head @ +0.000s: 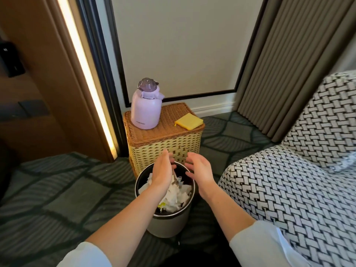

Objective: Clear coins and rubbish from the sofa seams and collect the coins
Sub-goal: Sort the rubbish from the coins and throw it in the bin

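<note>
Left hand (162,171), right hand (200,173) loose above round bin (165,226), crumpled paper (178,194).

A bin (167,224) of paper scraps (178,193) stands before a wicker basket (165,147) (bottle (144,110) on top), sofa (289,189) right.

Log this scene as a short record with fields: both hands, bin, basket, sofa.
left hand: open, above the bin, nothing visibly held
right hand: open, above the bin's rim
bin: on the carpet beside the sofa, holds white paper scraps
basket: behind the bin, lid on; bottle and yellow pouch on top
sofa: at right, black-and-white weave
</note>
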